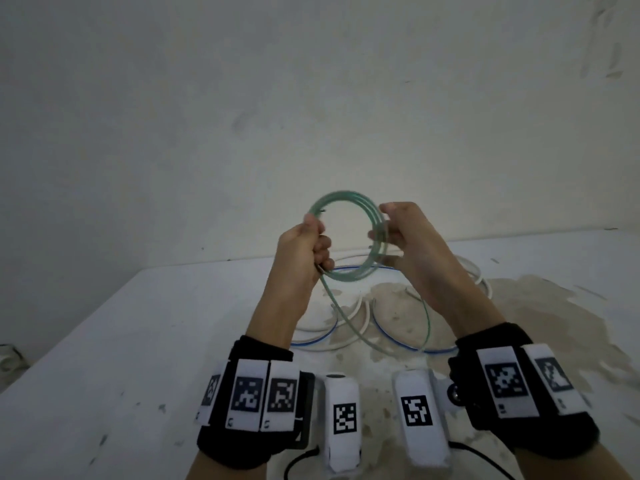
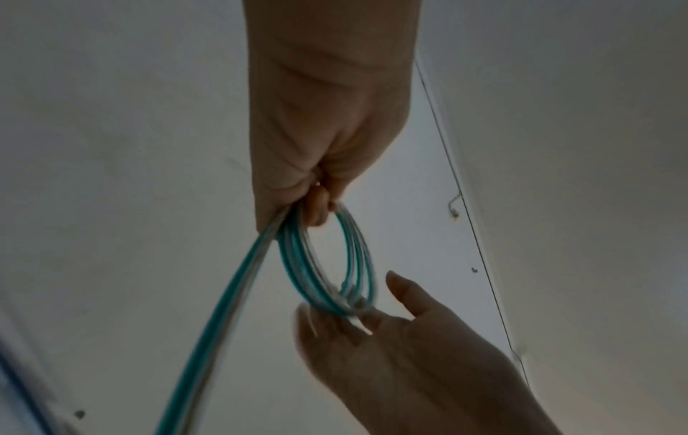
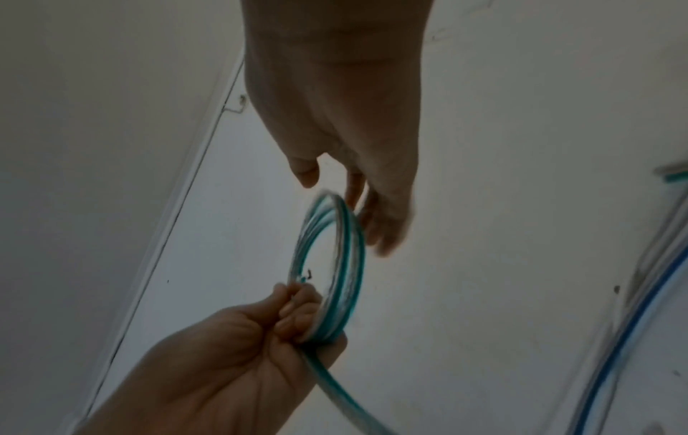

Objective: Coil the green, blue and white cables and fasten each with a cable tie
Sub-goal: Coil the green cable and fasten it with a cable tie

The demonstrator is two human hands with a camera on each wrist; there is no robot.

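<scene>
A: What are the fingers doing?

B: The left hand [image 1: 304, 252] is clenched round the left side of the green cable [image 1: 346, 233], bunching several loops in the fist. The right hand [image 1: 403, 237] has its fingers [image 3: 387, 232] loosely extended along the right side of the coil, thumb apart from them. The blur hides whether they press the loops or only lie beside them.

A: And the coil itself?

B: It is lifted above the table [image 1: 104, 341], an upright ring between the two hands. A loose tail drops from under the left fist and trails down to the tabletop, toward the near side.

A: The other cables?

B: The blue cable [image 1: 398, 336] and the white cable [image 1: 360, 323] lie uncoiled in wide curves on the table below and beyond the hands, crossing each other on a brownish stain [image 1: 519, 306]. Behind the table stands a pale wall [image 1: 311, 98].
</scene>
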